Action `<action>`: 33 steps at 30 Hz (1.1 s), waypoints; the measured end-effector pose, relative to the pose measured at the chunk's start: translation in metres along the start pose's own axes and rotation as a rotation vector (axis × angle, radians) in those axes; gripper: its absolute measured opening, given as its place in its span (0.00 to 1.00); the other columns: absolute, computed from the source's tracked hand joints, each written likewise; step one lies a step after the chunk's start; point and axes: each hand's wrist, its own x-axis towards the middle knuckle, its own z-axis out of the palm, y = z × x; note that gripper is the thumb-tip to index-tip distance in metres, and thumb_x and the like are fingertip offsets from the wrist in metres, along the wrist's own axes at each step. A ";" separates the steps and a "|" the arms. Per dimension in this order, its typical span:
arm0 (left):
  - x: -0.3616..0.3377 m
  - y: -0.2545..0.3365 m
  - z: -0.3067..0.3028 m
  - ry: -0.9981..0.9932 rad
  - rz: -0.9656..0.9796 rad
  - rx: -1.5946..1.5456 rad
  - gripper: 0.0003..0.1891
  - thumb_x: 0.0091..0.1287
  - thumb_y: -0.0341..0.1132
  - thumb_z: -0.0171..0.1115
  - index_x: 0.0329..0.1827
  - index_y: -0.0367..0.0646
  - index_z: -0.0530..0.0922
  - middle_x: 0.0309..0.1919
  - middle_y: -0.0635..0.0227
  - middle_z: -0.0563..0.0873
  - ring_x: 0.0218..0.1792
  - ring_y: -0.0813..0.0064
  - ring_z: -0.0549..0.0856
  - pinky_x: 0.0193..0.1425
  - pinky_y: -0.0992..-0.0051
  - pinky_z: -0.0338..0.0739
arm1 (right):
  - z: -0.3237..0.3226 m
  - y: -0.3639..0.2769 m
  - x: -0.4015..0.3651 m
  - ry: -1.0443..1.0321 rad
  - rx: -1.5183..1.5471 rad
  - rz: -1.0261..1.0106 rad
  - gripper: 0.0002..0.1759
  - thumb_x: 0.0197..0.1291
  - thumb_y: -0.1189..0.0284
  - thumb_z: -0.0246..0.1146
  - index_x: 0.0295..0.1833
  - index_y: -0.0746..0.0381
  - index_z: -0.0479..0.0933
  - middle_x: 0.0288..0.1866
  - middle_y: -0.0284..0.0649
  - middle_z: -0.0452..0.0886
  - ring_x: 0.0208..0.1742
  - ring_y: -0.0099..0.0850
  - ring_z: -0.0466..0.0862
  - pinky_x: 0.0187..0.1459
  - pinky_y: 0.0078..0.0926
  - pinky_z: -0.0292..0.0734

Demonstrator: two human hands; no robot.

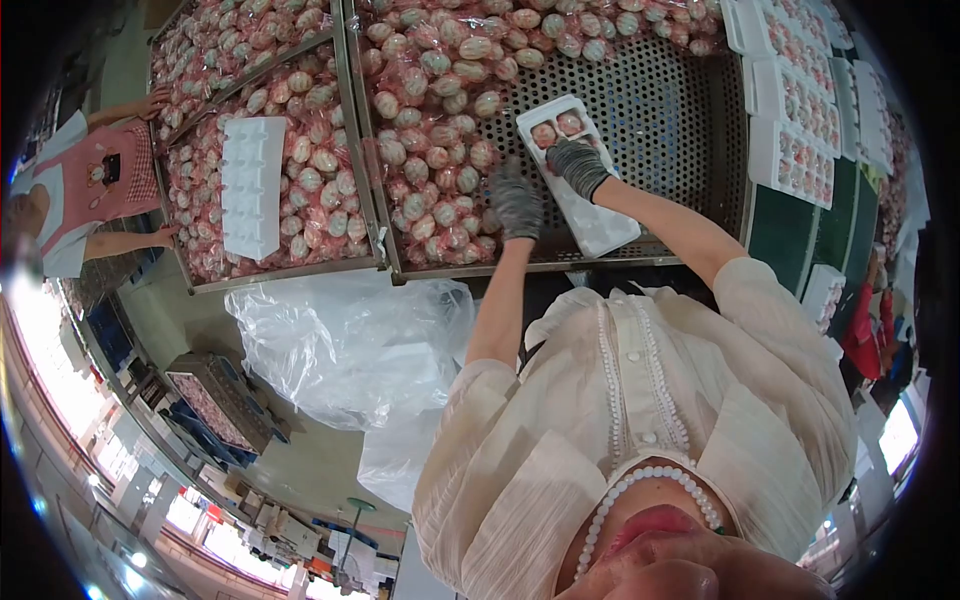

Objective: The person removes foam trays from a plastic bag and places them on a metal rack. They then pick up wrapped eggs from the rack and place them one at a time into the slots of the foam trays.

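My left hand [515, 200], in a grey glove, is over the right edge of a heap of wrapped red-and-white balls [430, 180]; motion blurs its fingers. A white tray [600, 222] lies at a slant on the perforated metal surface [650, 110]. Two balls [557, 128] sit in its far end. Just nearer than these, my right hand [577, 165], also gloved in grey, is on the tray with its fingers pressed together and pointing left. Whatever is under its fingertips is hidden.
Filled white trays [795, 150] are stacked at the right. An upside-down white tray [252, 188] lies on more wrapped balls at the left. Another person [100, 185] stands at the far left, hands at the bin's edge. Clear plastic sheeting [350, 340] hangs below the metal rim [480, 268].
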 end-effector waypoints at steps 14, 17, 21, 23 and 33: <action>0.035 -0.071 -0.013 0.304 0.091 -0.107 0.17 0.55 0.29 0.53 0.49 0.38 0.70 0.43 0.57 0.77 0.44 0.62 0.76 0.49 0.67 0.70 | 0.020 0.019 -0.022 0.264 0.388 -0.037 0.12 0.47 0.63 0.57 0.36 0.58 0.75 0.31 0.43 0.76 0.40 0.37 0.76 0.47 0.35 0.68; 0.012 -0.069 0.002 0.186 -0.437 -1.397 0.15 0.60 0.27 0.51 0.51 0.38 0.70 0.45 0.61 0.75 0.42 0.69 0.76 0.48 0.72 0.72 | -0.004 -0.013 -0.047 0.506 0.496 -0.136 0.29 0.44 0.68 0.61 0.55 0.60 0.64 0.51 0.47 0.68 0.50 0.41 0.71 0.51 0.34 0.68; -0.014 -0.036 0.034 0.375 -0.082 -0.884 0.11 0.63 0.30 0.48 0.46 0.37 0.72 0.40 0.62 0.77 0.36 0.73 0.77 0.43 0.75 0.73 | 0.013 -0.017 -0.052 0.498 0.340 -0.399 0.33 0.40 0.75 0.62 0.58 0.60 0.62 0.53 0.47 0.67 0.53 0.44 0.69 0.52 0.34 0.68; -0.023 0.018 0.008 0.303 -0.214 -0.896 0.11 0.62 0.30 0.49 0.46 0.36 0.73 0.40 0.63 0.77 0.38 0.74 0.76 0.44 0.75 0.71 | 0.007 -0.015 -0.077 0.523 0.450 -0.315 0.34 0.39 0.76 0.63 0.58 0.60 0.62 0.53 0.47 0.67 0.53 0.44 0.69 0.52 0.33 0.68; -0.015 0.108 0.060 0.286 0.199 -0.365 0.16 0.55 0.29 0.56 0.48 0.40 0.74 0.44 0.53 0.74 0.47 0.54 0.71 0.53 0.63 0.66 | 0.066 0.058 -0.102 0.505 0.654 0.269 0.31 0.44 0.76 0.60 0.58 0.65 0.60 0.51 0.50 0.69 0.52 0.44 0.70 0.54 0.36 0.65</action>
